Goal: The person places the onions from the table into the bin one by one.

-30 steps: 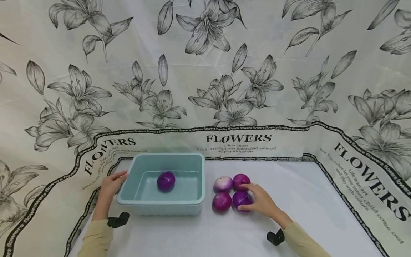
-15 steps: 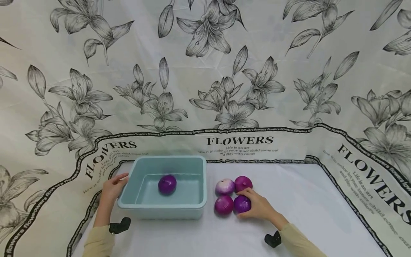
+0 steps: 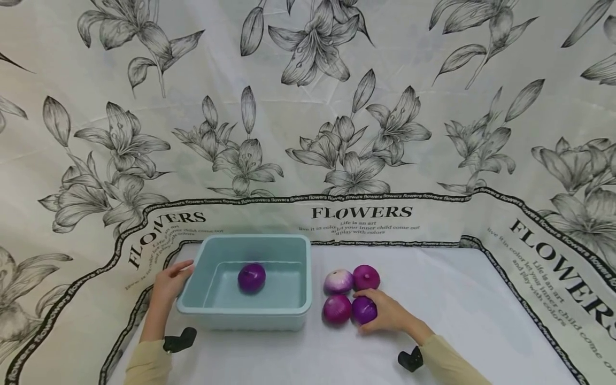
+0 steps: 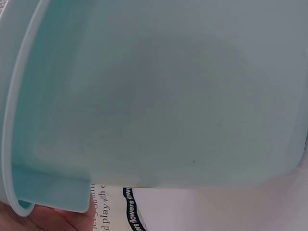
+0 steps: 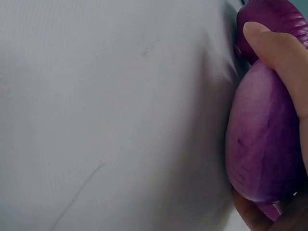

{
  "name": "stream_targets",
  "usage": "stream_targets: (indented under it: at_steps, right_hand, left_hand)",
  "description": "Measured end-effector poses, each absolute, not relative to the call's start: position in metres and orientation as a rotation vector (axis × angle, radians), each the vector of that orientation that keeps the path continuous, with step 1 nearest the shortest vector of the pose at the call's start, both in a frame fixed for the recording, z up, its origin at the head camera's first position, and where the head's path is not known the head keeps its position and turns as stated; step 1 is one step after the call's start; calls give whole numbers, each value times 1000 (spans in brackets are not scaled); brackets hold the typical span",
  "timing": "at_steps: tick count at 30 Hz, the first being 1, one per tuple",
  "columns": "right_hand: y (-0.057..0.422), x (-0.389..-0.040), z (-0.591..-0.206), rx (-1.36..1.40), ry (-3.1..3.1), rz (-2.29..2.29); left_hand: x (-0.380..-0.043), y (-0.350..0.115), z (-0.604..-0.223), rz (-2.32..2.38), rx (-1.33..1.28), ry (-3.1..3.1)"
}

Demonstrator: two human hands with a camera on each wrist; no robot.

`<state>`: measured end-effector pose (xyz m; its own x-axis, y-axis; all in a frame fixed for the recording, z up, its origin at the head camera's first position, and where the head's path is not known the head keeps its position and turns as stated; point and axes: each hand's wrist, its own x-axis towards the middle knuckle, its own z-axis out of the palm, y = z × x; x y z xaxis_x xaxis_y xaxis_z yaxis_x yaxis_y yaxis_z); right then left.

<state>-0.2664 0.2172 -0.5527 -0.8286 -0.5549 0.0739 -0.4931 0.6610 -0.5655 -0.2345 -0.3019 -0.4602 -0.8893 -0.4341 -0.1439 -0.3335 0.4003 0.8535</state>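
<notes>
One glossy, dark-purple round onion (image 3: 364,310) sits at the lower right of a tight block of four, right of centre and below the middle of the frame. The right hand (image 3: 392,314) is on it, coming in from the lower right; the onion lies just left of the palm. No clear long axis from overhead; the right wrist view shows it longer from top to bottom of that frame.

Right hand: narrowed to the onion's width, digits curved round it, thumb on the lower side. In the wrist view one fingertip lies over the next onion up; cannot tell whether it touches.

Rest of the block: magenta striped onion (image 3: 337,309) at lower left, pale white-and-purple onion (image 3: 339,280) at upper left, magenta-purple onion (image 3: 367,277) at upper right.

Pale blue-green rectangular plastic bin (image 3: 243,310) left of the block, well apart from the right hand, a purple onion (image 3: 252,278) on its floor. Left hand (image 3: 166,289) at the bin's left rim, fingers partly hidden under it; cannot tell whether it grips. White cloth-covered tabletop (image 3: 269,358) beneath.
</notes>
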Motion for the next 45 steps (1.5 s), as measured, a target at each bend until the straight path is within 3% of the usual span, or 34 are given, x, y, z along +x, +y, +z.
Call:
stream_targets:
  at_steps: [13, 26, 45]
  right_hand:
    - [216, -254, -553, -741, 2743, -1003]
    - [198, -241, -547, -866, 2895, -911]
    - [198, -237, -552, -785, 2891, -996]
  left_hand:
    - [-232, -299, -462, -1526, 725, -2512]
    - [-232, -301, -464, -1534, 734, -2458]
    - [-233, -299, -464, -1515, 749, -2468]
